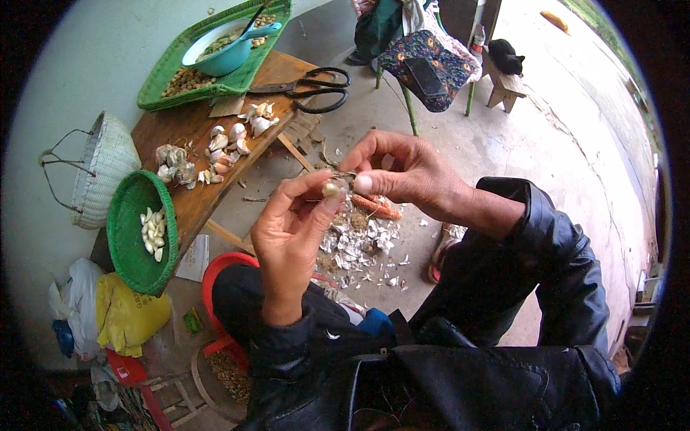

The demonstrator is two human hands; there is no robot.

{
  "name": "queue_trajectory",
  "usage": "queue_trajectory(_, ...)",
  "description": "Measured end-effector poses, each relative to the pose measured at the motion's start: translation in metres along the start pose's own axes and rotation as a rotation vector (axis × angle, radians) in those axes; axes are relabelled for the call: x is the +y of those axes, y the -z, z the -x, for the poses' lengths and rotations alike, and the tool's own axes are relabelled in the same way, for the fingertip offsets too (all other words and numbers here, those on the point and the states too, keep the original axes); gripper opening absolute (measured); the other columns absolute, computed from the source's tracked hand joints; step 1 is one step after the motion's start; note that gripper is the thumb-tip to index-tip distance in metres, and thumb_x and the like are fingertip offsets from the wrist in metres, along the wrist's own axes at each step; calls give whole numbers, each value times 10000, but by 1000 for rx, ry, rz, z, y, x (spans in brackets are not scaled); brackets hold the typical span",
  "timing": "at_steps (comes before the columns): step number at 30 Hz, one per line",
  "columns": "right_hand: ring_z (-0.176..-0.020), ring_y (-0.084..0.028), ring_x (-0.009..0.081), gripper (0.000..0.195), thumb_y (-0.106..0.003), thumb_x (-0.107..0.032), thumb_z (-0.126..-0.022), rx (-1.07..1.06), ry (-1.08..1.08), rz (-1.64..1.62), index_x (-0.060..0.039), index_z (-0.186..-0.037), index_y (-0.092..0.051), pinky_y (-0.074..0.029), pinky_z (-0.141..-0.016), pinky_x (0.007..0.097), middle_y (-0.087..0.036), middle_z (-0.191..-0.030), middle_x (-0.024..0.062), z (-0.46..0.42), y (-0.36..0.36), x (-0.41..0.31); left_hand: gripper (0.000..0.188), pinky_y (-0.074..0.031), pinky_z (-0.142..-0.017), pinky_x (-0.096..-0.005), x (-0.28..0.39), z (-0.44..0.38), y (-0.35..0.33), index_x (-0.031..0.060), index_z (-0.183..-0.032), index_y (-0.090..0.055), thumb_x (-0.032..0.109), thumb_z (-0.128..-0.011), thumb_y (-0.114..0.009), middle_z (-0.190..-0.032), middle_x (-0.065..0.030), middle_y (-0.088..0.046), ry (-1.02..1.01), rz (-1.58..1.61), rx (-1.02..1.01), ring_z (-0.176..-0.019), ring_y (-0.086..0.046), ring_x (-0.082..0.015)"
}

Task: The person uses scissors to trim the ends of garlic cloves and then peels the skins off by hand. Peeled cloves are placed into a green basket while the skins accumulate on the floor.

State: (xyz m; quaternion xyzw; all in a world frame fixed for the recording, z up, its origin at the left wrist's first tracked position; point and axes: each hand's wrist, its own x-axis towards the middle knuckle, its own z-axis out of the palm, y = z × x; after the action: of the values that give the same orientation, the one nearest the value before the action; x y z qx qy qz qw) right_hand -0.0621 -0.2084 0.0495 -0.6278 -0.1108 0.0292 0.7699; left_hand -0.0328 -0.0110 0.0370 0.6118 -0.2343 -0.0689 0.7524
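Note:
My left hand [296, 226] pinches a pale garlic clove [330, 189] between thumb and fingertips. Close beside it on the right, my right hand [401, 172] has its thumb and forefinger together at a thin strip of dry skin or stem by the clove. On the wooden table [199, 210] at the left lie unpeeled garlic cloves [229, 143] and a cluster of dry garlic bulbs [175, 161]. A green woven basket [119, 237] at the table's near end holds peeled garlic cloves [153, 231]. White garlic skins [364, 240] are scattered on the floor below my hands.
Large black-handled scissors [307, 89] jut over the table edge, beside a green tray [156, 89] with peanuts and a blue bowl [223, 59]. Corn cobs [377, 206] lie on the floor. Further back stand a cloth-covered chair with a phone [426, 77] and a stool with a black cat [505, 56].

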Motion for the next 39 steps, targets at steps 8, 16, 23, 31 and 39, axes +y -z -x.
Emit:
queue_trajectory(8, -635, -512, 36, 194, -637, -191, -940, -123, -25, -58, -5, -958, -587, -389, -503, 192, -587, -789, 3, 2, -1, -5, 168, -525, -783, -271, 0, 1, -3, 7, -1029, -598, 17, -876, -669, -973, -83, -651, 66, 125, -25, -827, -623, -141)
queue_trajectory(16, -592, -443, 34, 213, -592, -244, -968, -131, -164, -135, -37, -924, -562, -315, -494, 194, -536, -757, -19, 4, 3, 0, 237, -516, -811, -273, -5, -1, 0, 57, -1099, -553, 29, -886, -654, -1043, -89, -599, 76, 402, -87, -911, -586, -153)
queue_trajectory(23, -524, -346, 34, 183, -608, -236, -958, -66, -146, -296, -62, -990, -560, -231, -453, 216, -439, -663, -62, 2, 4, 5, 319, -522, -795, -242, -13, -5, 11, 48, -1212, -540, 16, -904, -617, -1033, -96, -553, 200, 808, -157, -939, -532, -174)
queue_trajectory(31, -549, -408, 40, 264, -587, -318, -964, 52, -247, -88, -55, -986, -583, -296, -467, 203, -492, -696, -42, -1, 6, 8, 346, -547, -806, -229, -16, -9, 15, -38, -1260, -519, 34, -929, -590, -1130, -159, -532, 308, 987, -189, -955, -525, -193)
queue_trajectory(39, -1099, -559, 219, 521, -428, -406, -1013, -9, -303, -765, 57, -1232, -525, -450, -960, 336, -580, -1169, 127, -10, 9, 21, 329, -544, -813, -236, -4, -8, 10, -36, -1261, -512, 79, -956, -561, -1276, -220, -521, 312, 866, -129, -986, -539, -199)
